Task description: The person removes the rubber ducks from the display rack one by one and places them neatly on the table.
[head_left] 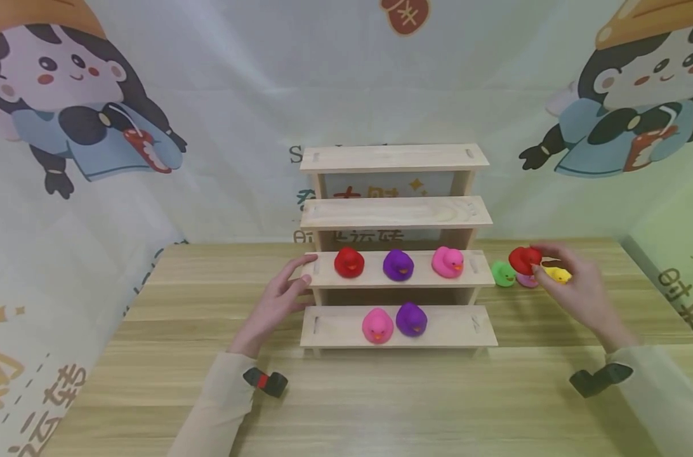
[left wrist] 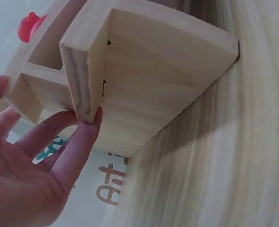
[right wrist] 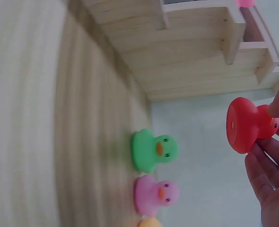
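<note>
Two hands work at a stepped rack of pale, smooth-grained wood on the wood-grain tabletop. At the rack's 3 o'clock, the right hand pinches a glossy red rubber duck between thumb and fingertips, lifted above a green duck, a pink duck and a yellow duck on the tabletop. At the rack's 9 o'clock, the left hand lies with straight fingers touching the edge of the second step. Writing on the backdrop is too blurred to read.
</note>
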Demonstrator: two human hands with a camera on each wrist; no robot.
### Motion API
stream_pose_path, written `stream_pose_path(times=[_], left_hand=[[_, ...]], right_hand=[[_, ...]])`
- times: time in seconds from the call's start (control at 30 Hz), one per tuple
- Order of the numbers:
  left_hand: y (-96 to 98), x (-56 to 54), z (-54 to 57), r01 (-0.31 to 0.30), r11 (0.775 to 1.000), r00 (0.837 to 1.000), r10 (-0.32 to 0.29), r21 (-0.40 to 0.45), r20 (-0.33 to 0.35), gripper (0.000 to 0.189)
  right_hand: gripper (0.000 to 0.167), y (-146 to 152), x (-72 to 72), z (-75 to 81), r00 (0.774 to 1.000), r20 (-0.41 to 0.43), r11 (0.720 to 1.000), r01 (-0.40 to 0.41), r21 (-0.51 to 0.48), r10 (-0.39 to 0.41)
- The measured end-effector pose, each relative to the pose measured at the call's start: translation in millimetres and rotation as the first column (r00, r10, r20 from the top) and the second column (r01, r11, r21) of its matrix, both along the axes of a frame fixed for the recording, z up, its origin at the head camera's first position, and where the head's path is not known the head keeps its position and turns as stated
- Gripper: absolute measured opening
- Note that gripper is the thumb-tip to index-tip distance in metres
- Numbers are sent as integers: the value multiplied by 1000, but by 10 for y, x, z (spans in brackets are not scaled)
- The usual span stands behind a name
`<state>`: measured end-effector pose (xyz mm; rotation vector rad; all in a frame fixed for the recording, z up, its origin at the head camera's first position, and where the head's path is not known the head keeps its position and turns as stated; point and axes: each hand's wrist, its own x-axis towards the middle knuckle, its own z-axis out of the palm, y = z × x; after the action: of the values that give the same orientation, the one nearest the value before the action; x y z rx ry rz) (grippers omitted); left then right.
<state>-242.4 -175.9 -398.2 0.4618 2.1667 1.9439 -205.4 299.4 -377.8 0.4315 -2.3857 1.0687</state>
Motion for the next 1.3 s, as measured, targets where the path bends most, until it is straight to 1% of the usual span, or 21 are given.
stream_pose_path(times=[0.13,0.27,0.47,0.57,0.7,0.8,0.9,1.07,1.3], left_hand=[[-5,-8,-3,5,1000,1000,-5,3,1,43],[-2,-8,7,9,1000,1000,-9,12,-3,42],[-6,-6,8,6,1000,1000,-6,8,1,43],[-12,-8,-1,-8,1000,1000,8,-4,7,44],[-15,-15,-14,-19,1000,1000,19,-1,17,44],[-13,-20,-20,-15,1000,1000,15,14,18,44],[-13,-21,-29,-20,1000,1000,19,17,17,44],[-15,-25,-43,-38,999,999,38,1,18,44],[-11,-21,-48,-51,999,999,51,-8,14,43]], right_hand=[[38,24,42,-71,999,31,1000,9,16,-10],[38,52,77,-142,999,41,1000,9,13,-10],[38,59,109,-241,999,40,999,-31,23,30],[40,53,116,-273,997,50,998,-64,9,63],[41,51,126,-314,990,91,994,-110,-13,111],[40,56,137,-348,984,129,992,-124,-20,125],[39,63,149,-385,980,148,991,-133,-16,134],[40,74,153,-437,980,139,990,-140,-9,140],[41,87,121,-528,977,132,986,-161,-47,166]])
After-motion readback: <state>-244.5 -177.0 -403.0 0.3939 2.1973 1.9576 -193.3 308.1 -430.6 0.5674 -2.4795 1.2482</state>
